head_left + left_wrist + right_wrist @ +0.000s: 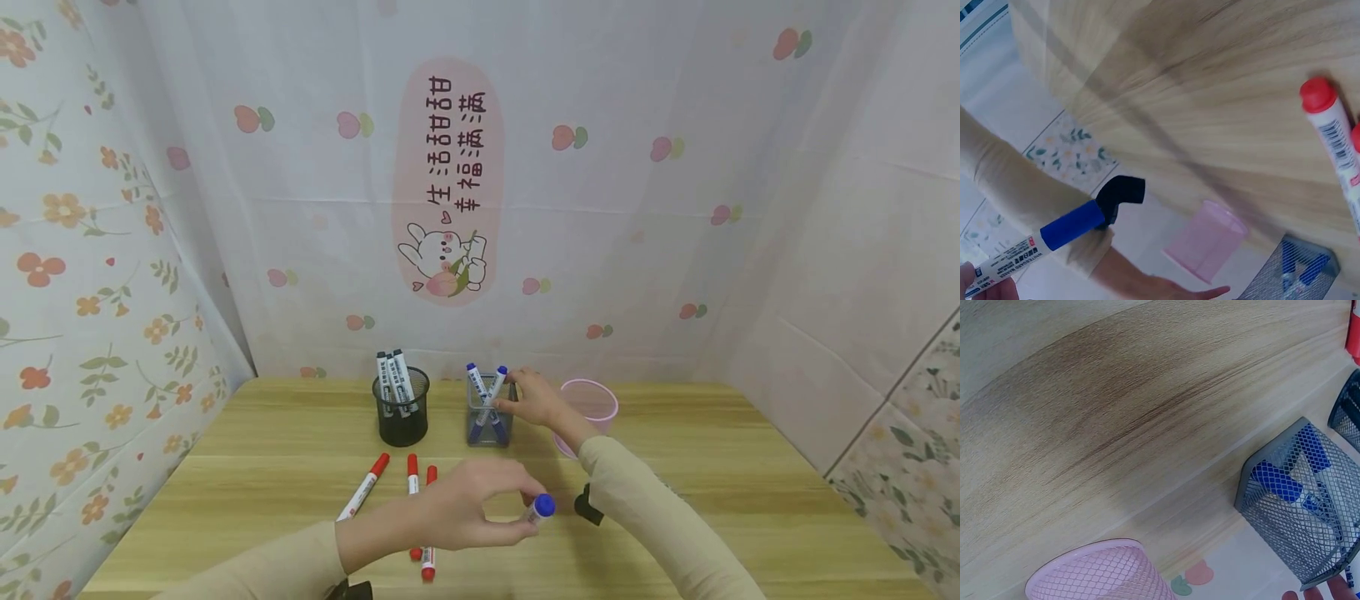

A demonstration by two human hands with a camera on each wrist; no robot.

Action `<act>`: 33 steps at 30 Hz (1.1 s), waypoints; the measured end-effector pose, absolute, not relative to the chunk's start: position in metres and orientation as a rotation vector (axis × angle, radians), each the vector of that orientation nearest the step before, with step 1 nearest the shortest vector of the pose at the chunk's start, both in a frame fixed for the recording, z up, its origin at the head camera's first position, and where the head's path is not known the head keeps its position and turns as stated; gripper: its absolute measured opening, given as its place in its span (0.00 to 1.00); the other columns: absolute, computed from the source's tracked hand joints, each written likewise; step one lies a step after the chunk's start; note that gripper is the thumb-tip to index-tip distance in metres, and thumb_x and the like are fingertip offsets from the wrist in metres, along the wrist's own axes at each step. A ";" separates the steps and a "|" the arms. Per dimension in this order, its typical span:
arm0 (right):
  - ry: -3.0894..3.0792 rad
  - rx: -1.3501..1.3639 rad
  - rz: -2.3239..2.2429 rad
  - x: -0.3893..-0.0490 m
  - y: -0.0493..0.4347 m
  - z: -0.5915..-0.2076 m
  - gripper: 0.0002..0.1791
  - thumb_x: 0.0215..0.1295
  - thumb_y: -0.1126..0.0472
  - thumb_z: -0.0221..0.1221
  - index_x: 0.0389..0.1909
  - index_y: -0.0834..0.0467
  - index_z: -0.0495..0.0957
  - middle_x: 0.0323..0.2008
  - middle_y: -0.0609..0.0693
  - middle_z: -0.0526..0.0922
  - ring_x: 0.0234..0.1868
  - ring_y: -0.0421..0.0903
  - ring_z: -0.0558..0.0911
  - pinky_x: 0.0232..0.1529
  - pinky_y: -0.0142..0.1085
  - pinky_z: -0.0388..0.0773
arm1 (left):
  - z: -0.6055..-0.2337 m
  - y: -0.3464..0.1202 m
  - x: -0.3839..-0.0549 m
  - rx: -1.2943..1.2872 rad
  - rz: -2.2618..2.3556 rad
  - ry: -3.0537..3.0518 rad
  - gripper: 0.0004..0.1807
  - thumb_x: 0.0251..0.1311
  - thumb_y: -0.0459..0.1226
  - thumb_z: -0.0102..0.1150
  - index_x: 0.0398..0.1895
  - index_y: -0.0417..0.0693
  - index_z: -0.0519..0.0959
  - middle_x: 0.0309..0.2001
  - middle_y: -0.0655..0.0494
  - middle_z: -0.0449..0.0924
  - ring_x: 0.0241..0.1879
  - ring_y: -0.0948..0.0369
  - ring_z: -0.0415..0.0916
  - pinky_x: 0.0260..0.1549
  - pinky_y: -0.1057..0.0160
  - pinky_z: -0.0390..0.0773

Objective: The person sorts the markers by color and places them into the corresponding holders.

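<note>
My left hand (480,504) pinches a blue-capped whiteboard marker (1019,257) between thumb and fingers, above the front of the table. Farther back, my right hand (536,398) holds the grey square mesh pen holder (491,433) at its right side. The thumb lies near the front rim, while other fingertips (1313,592) show at the rim in the right wrist view. Two blue-capped markers (497,382) stand crossed inside that holder, leaning apart at the top.
Left of the grey holder stands a black round mesh pen holder (402,427) with several dark-capped markers (396,375). A pink mesh basket (590,400) is behind my right wrist. Red-capped markers (365,486) lie at front left, partly hidden by my left arm.
</note>
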State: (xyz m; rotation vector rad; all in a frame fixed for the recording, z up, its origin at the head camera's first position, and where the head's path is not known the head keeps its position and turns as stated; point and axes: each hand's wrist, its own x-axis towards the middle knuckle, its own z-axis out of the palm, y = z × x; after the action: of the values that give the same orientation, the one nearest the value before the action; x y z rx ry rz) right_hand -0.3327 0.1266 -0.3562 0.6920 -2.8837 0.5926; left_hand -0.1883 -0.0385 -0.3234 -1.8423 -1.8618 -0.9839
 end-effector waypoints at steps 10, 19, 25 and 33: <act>-2.889 0.682 0.601 -0.334 0.127 -0.359 0.25 0.53 0.51 0.60 0.47 0.64 0.72 0.45 0.58 0.73 0.46 0.55 0.72 0.46 0.47 0.68 | -0.307 -0.043 -0.187 -1.773 -1.174 -1.902 0.11 0.50 0.30 0.60 0.38 0.42 0.74 0.33 0.58 0.77 0.37 0.72 0.70 0.37 0.72 0.72; -2.905 0.664 0.612 -0.334 0.127 -0.359 0.26 0.53 0.51 0.60 0.48 0.63 0.71 0.47 0.58 0.72 0.49 0.56 0.71 0.47 0.49 0.67 | -0.296 -0.050 -0.193 -1.668 -1.266 -1.954 0.13 0.48 0.28 0.61 0.39 0.40 0.74 0.33 0.56 0.78 0.37 0.67 0.73 0.39 0.67 0.73; -2.886 0.702 0.625 -0.335 0.129 -0.358 0.26 0.51 0.54 0.62 0.48 0.63 0.71 0.47 0.59 0.72 0.48 0.57 0.71 0.47 0.49 0.67 | -0.290 -0.056 -0.204 -1.581 -1.353 -2.005 0.14 0.49 0.28 0.60 0.41 0.39 0.75 0.35 0.56 0.77 0.36 0.66 0.74 0.37 0.65 0.74; -2.838 0.780 0.584 -0.337 0.131 -0.359 0.20 0.51 0.58 0.60 0.44 0.64 0.72 0.42 0.60 0.73 0.44 0.56 0.72 0.44 0.48 0.69 | -0.283 -0.061 -0.220 -1.431 -1.317 -2.084 0.13 0.50 0.30 0.60 0.41 0.39 0.75 0.36 0.57 0.78 0.37 0.65 0.73 0.39 0.65 0.73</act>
State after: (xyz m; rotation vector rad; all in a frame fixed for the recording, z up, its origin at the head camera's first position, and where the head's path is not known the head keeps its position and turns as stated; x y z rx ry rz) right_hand -0.3372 0.1308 -0.3593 0.7798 -2.8379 0.5842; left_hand -0.2202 -0.0614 -0.2833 -1.4310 -2.0838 -1.3172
